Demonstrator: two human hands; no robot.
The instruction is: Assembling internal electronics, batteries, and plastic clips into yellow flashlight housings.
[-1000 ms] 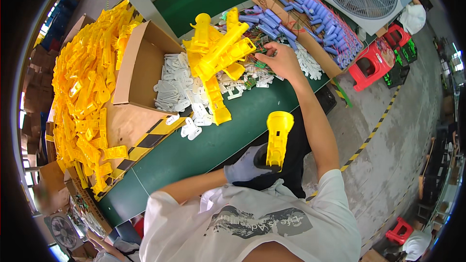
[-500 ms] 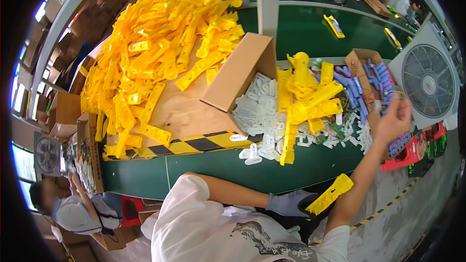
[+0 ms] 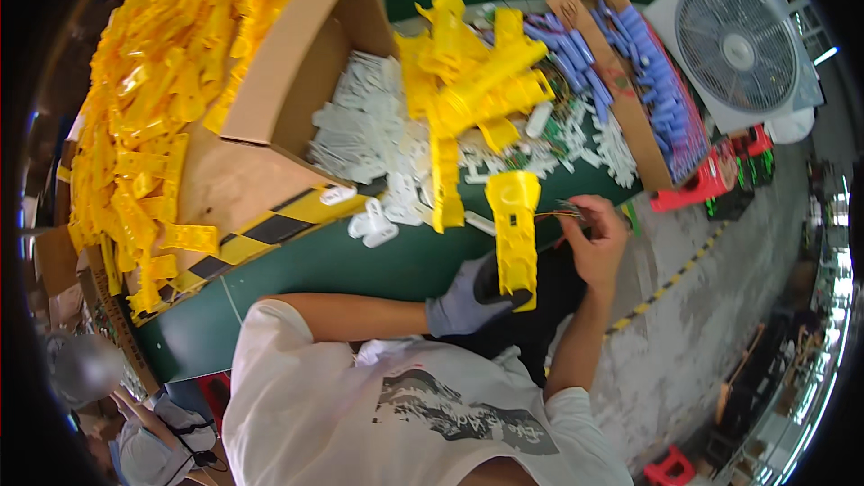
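My gloved left hand (image 3: 463, 304) gripped the long yellow plastic housing (image 3: 515, 232), upright, open end away; my bare right hand (image 3: 596, 238), just beside, pinched thin coloured wires (image 3: 560, 211).

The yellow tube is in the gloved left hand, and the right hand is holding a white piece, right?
Not quite. The head view shows the gloved left hand holding the yellow tube, but the right hand pinches a small bundle of thin coloured wires, not a white piece. The white pieces lie on the green table.
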